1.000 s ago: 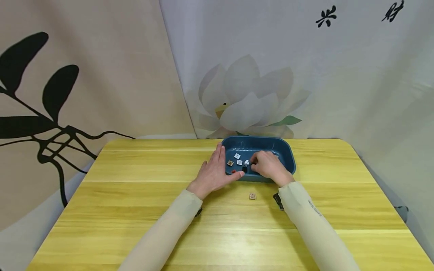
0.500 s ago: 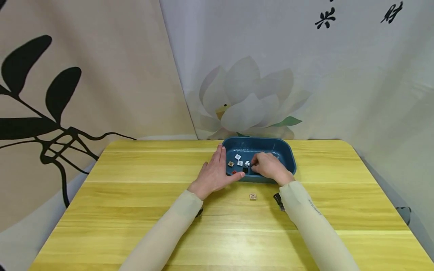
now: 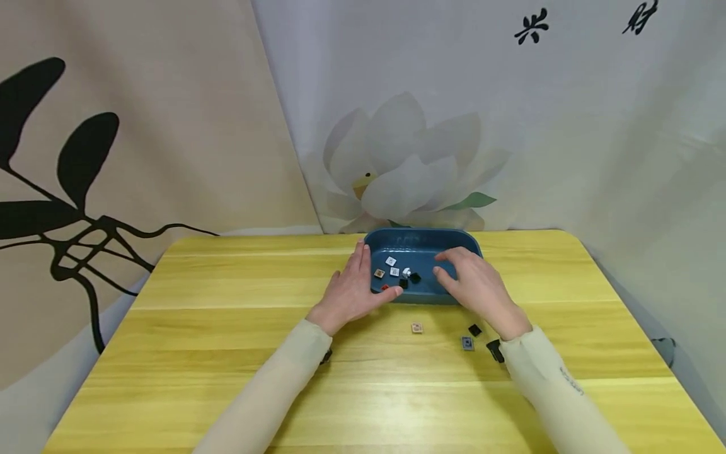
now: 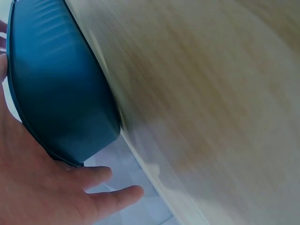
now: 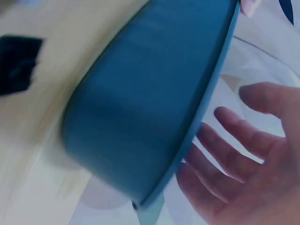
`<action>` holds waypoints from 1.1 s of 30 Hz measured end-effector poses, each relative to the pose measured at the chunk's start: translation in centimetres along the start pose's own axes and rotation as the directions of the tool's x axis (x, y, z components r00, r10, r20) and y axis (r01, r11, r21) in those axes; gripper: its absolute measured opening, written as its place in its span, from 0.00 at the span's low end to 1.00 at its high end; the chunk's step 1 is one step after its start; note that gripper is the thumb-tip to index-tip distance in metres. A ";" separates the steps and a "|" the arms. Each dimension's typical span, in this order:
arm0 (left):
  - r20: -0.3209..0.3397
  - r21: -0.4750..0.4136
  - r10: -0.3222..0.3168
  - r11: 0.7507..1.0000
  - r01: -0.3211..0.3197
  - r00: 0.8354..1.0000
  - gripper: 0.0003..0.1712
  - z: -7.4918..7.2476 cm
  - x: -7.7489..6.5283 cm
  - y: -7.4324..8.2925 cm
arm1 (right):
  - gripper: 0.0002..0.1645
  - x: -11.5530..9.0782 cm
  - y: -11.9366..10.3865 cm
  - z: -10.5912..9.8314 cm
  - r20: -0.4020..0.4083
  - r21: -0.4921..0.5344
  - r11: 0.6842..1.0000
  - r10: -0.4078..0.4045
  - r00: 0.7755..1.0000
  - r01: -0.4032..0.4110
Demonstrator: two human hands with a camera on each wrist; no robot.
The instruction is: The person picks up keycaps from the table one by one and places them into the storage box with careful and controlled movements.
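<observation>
My left hand (image 3: 350, 293) lies along the left end of the dark blue tray (image 3: 437, 298), fingers straight on the rim and thumb stretched along the front edge. In the left wrist view its fingers spread around the tray corner. My right hand (image 3: 476, 284) reaches over the tray's right side, thumb and fingers parted, holding nothing. Inside the tray are small square pieces: white pieces (image 3: 394, 272), a tan piece (image 3: 379, 273), black pieces (image 3: 415, 277), a silvery white piece (image 3: 406, 272) and a red piece (image 3: 385, 287) near the left thumb.
In front of the tray, a tan square piece (image 3: 416, 328), a black piece (image 3: 474, 330) and a grey piece (image 3: 467, 343) lie on the wooden table (image 3: 363, 403). A printed cloth (image 3: 431, 157) hangs behind the table's back edge.
My right hand has moved right and its fingers have spread apart. A black piece now shows in the tray, and black and grey pieces on the table have come into sight. Left hand stays put.
</observation>
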State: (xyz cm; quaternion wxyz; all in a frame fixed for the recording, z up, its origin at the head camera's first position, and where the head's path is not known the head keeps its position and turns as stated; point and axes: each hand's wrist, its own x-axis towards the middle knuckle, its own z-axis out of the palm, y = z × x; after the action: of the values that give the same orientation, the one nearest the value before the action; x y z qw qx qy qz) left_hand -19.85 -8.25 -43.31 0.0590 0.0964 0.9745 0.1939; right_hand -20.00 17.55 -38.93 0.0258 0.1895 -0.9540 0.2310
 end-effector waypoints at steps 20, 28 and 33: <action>-0.012 -0.006 -0.001 1.000 0.001 1.000 0.72 0.0 0.0 -0.3 | 0.30 -5.9 0.6 -0.5 -0.040 -0.034 0.910 -0.414 0.909 0.413; 0.000 0.006 -0.006 1.000 0.006 1.000 0.72 0.0 0.0 -0.1 | 0.31 -7.4 1.5 -0.2 0.002 -0.090 0.851 -0.519 0.854 0.517; 0.007 0.002 -0.003 1.000 0.003 1.000 0.73 -0.1 0.0 0.0 | 0.32 -8.3 2.1 0.3 0.058 -0.083 0.854 -0.511 0.858 0.514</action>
State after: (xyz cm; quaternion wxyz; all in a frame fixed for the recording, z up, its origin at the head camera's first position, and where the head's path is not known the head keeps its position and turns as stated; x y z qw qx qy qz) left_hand -19.82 -8.25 -43.23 0.0626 0.0957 0.9747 0.1923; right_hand -13.10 22.06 -41.27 0.0795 0.4391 -0.8793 0.1666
